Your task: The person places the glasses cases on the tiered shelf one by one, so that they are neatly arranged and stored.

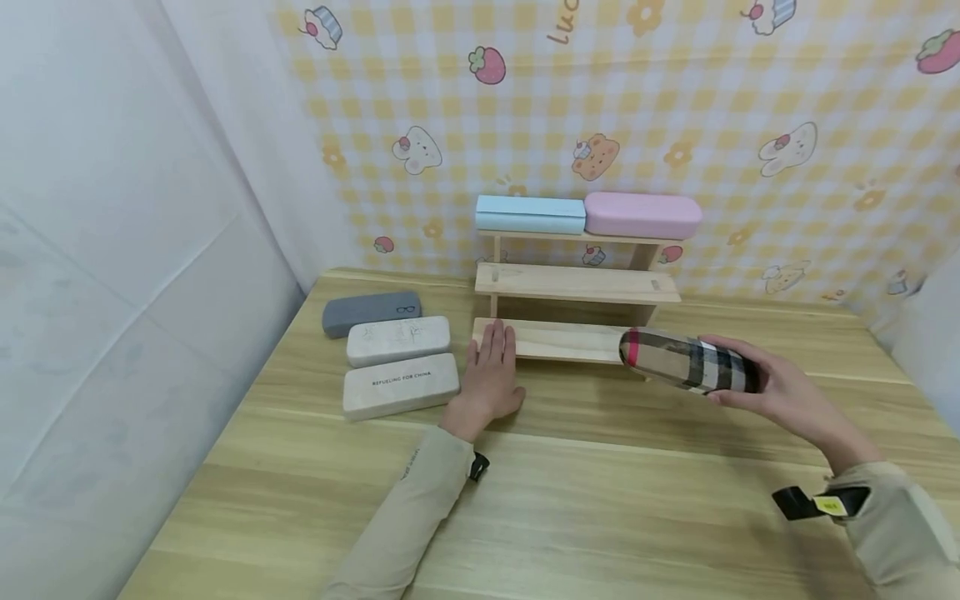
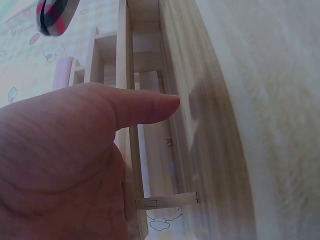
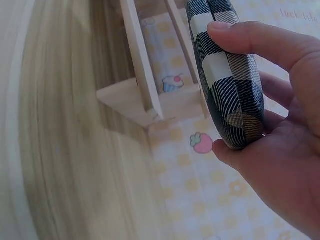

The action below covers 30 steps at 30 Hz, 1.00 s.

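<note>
Sleeve (image 1: 405,525); held plaid case (image 1: 682,360); white case (image 1: 401,386): "REFUELING FOR CHINA".

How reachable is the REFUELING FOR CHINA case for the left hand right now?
Likely yes: the left hand rests on the lowest shelf, gripping nothing, and the case lies close beside it with nothing on top or visibly between them.

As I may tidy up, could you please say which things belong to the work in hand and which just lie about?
Likely in the work:
plaid case, in right hand
wooden shelf, under left hand
blue case, pink case, on top

Lying about, perhaps also for it:
grey case, patterned case, lettered case, on table
</note>
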{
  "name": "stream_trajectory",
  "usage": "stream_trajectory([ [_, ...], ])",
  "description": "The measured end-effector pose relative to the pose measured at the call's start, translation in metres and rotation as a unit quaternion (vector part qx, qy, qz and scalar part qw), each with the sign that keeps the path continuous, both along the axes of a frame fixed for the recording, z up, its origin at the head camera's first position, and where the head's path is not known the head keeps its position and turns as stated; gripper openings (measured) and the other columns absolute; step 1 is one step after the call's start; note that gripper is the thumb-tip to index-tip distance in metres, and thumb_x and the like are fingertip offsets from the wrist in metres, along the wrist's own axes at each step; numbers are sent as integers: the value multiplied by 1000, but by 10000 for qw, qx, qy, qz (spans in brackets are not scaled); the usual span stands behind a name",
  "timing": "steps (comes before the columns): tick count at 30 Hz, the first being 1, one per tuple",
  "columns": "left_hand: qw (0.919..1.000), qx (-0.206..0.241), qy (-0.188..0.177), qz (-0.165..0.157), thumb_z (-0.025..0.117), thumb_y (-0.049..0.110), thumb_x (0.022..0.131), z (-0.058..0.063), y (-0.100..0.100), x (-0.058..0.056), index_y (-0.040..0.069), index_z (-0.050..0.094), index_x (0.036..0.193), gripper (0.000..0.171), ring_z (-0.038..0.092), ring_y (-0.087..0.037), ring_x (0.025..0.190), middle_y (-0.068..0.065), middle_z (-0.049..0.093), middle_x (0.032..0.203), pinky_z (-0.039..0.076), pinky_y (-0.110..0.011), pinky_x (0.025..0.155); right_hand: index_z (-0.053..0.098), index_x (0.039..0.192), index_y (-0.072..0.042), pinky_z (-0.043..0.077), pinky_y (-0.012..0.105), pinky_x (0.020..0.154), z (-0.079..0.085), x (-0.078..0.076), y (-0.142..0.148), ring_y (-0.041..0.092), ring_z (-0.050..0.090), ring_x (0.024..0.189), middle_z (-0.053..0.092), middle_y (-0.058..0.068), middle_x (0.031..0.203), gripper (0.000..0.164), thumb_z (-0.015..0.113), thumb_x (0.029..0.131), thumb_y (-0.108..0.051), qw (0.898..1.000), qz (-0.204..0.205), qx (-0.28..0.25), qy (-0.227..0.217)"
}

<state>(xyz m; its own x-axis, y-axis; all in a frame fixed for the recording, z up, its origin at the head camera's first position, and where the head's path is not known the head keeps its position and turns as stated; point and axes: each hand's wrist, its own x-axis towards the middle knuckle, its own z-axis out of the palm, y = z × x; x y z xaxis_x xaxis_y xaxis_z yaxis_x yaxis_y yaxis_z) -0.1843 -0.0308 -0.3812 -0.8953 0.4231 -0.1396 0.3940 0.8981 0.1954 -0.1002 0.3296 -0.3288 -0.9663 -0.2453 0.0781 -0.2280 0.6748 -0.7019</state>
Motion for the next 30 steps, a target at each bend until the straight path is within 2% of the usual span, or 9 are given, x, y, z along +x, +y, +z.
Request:
stream_trajectory([
  [5,10000,54,-5,1,55,36,92,1,1,1,1,-5,148,88,-12,-27,139,-18,-10,153,1,-46,110,36,145,-17,48,29,61,6,-8,-8,16,56,83,48,15,117,69,69,85,-13,9999,98,-23,-71],
  [11,10000,17,24,9,54,37,92,3,1,1,1,-4,148,88,-11,-28,139,-17,-10,153,2,-46,110,37,144,-18,47,28,60,12,-15,-17,16,55,81,50,13,116,69,71,83,-14,9998,144,135,92],
  [21,10000,31,-25,18,54,41,92,2,2,2,1,-4,148,90,-11,-27,140,-17,-9,153,1,-45,110,43,140,-24,46,28,61,18,-27,-30,18,54,80,55,7,110,67,74,81,-16,10000,-35,58,26],
  [25,10000,15,-12,25,54,42,92,1,2,1,1,-4,148,90,-11,-27,139,-17,-10,153,1,-45,110,41,142,-20,46,28,61,19,-34,-31,17,55,80,54,10,109,68,73,82,-15,9999,92,-48,119],
  [30,10000,20,3,29,54,42,92,1,2,1,2,-5,148,90,-12,-27,139,-17,-11,153,0,-45,110,40,142,-23,46,27,62,22,-40,-34,17,55,83,52,12,116,69,73,82,-19,9999,25,23,122],
])
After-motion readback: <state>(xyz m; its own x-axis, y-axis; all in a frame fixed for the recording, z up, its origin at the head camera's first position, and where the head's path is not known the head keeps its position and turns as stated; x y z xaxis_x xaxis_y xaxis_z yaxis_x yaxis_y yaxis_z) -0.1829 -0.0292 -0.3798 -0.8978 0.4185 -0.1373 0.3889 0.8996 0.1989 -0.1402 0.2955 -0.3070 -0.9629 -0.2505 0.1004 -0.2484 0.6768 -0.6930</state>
